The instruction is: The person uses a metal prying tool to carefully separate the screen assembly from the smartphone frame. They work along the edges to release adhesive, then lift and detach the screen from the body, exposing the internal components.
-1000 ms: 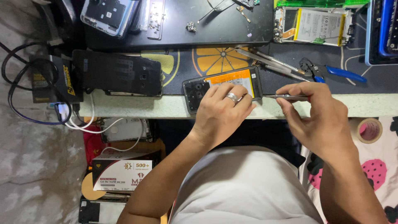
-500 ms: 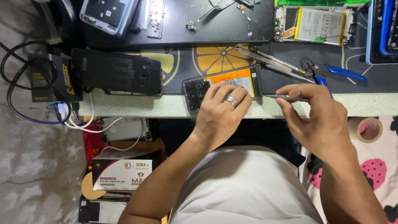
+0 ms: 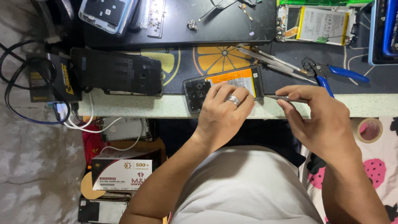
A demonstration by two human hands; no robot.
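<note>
At the desk's front edge, the left hand (image 3: 224,112), a ring on one finger, presses flat on an opened smartphone (image 3: 224,85) with an orange battery, pinning it without closing around it. Just right of it, the right hand (image 3: 319,120) pinches thin metal tweezers (image 3: 278,98), tips touching the phone's right end; blue-handled cutters (image 3: 331,76) lie just beyond.

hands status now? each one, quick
Left hand: open, fingers pressing flat on the opened phone.
Right hand: closed, pinching a thin metal tool, tip at the phone's edge.
</note>
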